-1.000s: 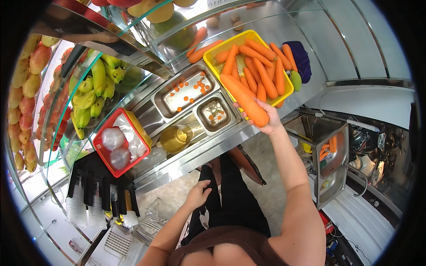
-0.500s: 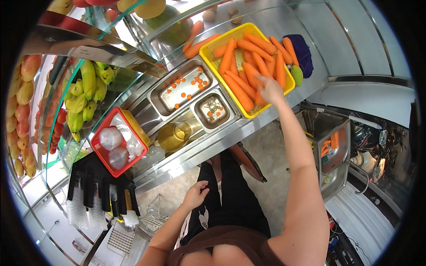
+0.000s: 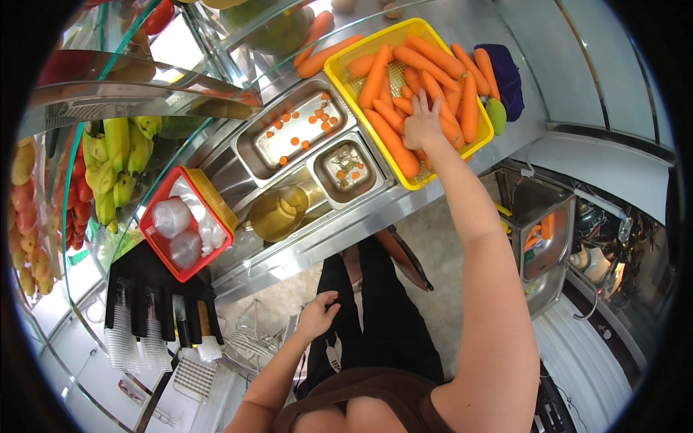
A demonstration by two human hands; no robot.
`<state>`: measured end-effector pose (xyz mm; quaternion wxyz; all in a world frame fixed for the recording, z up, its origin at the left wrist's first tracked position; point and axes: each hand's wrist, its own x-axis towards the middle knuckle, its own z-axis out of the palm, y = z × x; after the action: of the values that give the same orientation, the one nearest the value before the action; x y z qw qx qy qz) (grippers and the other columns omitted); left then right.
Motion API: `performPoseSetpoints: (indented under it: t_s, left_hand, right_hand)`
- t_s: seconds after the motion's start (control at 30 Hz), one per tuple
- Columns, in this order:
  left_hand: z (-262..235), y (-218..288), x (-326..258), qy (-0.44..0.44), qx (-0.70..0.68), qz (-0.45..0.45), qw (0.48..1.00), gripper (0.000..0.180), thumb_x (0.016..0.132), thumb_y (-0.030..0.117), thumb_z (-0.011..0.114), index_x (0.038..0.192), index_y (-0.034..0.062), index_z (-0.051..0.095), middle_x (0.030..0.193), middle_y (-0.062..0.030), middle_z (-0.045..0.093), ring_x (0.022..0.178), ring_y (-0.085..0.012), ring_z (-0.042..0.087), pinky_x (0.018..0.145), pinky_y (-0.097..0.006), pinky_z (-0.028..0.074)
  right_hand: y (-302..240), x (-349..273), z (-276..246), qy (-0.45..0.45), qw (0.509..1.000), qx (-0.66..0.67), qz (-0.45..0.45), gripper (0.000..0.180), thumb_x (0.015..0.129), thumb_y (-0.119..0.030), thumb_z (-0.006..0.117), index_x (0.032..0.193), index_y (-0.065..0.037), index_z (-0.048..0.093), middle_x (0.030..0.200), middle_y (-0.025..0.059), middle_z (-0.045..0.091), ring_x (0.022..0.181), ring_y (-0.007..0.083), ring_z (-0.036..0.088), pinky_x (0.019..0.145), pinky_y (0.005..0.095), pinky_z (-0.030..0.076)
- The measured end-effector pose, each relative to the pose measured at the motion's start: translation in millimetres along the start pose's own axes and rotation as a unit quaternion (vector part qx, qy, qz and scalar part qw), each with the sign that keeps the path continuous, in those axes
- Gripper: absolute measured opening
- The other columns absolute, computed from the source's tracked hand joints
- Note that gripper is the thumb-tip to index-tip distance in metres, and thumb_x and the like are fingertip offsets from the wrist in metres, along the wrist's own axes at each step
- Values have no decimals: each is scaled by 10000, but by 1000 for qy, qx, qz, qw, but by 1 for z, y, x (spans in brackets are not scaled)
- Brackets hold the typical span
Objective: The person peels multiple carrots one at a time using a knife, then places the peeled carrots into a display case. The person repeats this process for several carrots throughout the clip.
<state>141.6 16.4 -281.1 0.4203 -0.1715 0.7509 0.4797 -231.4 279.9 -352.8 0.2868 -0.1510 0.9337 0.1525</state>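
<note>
My right hand (image 3: 423, 128) reaches into a yellow plastic basket (image 3: 404, 180) heaped with whole orange carrots (image 3: 393, 144). Its fingers are spread and rest on the carrots, gripping none that I can see. Beside my thigh, above the floor, hangs my left hand (image 3: 317, 316), loosely curled with the thumb apart and nothing in it. Left of the basket, a steel tray (image 3: 249, 155) holds several small carrot slices, and a smaller steel tray (image 3: 336, 198) contains slices and bits in liquid.
A red basket (image 3: 189, 270) with clear plastic cups or lids stands at the counter's left, beside a black cup holder (image 3: 133, 267). Bananas (image 3: 119, 155) lie behind glass. A steel sink (image 3: 545, 260) with carrots sits at right. A green fruit (image 3: 495, 117) lies beside the yellow basket.
My right hand has moved left across the carrots, its fingers now spread rather than pointing. My left hand stays by my thigh. The view has shifted slightly.
</note>
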Motion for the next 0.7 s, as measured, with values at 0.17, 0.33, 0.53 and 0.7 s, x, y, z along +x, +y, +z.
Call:
performPoseSetpoints:
  t_s: [0.17,0.33,0.53,0.7]
  left_hand:
    - [-1,0,3,-5,2,-1,1000,308,828,142,605,1108,26,549,1060,-143,612,946,-259,617,768,-337,500]
    - [0,-6,1,5,-15,-4,1000,307,828,134,603,1110,27,547,1062,-143,612,952,-253,617,772,-335,500]
    - [2,-10,1,0,-20,-8,1000,312,831,130,599,1118,22,543,1064,-147,611,954,-258,618,785,-330,498]
    - [-3,7,1,-21,-3,-10,1000,314,836,134,595,1121,13,541,1056,-160,612,965,-260,615,789,-331,497]
  right_hand:
    - [6,10,-2,-32,998,32,43,388,678,-252,654,1019,-67,661,1384,161,307,1345,331,141,1043,619,31]
    - [43,-5,-19,101,882,460,-26,432,668,-250,705,1030,-25,632,1172,132,518,1127,240,464,968,436,338]
    - [74,-25,-45,75,609,789,-30,421,849,-242,603,1185,-10,502,1020,52,597,920,134,579,778,258,476]
    - [72,-4,-43,137,739,660,2,428,823,-269,618,1138,7,529,997,93,619,889,190,602,764,302,479]
